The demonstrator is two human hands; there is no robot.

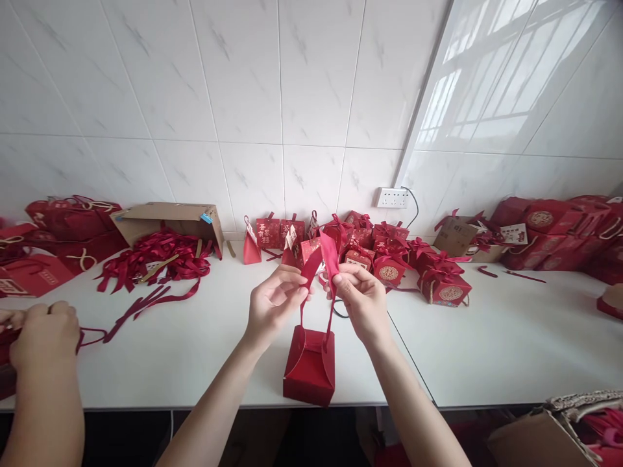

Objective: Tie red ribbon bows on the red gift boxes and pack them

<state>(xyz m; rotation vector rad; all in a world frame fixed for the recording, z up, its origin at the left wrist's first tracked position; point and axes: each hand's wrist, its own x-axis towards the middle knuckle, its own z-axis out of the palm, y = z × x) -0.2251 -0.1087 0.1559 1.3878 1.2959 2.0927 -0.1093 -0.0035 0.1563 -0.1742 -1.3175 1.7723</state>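
A small red gift box [310,376] sits at the table's front edge, its top flaps folded inward. A dark red ribbon [329,254] runs up from the box top in two lengths. My left hand [278,299] pinches the left length between thumb and fingers. On the other side, my right hand [361,299] grips the right length the same way. Both hands hold the ribbon raised above the box, and the two lengths come close together near the top. Behind my hands, finished-looking red boxes with bows [389,266] stand in a cluster.
A cardboard box [168,213] lies on its side, spilling red ribbons [160,259]. At the left edge a co-worker's hands [46,331] hold something dark red. Stacked red boxes [540,220] are at the right, a power strip [392,197] on the wall. An open carton [528,441] stands below right.
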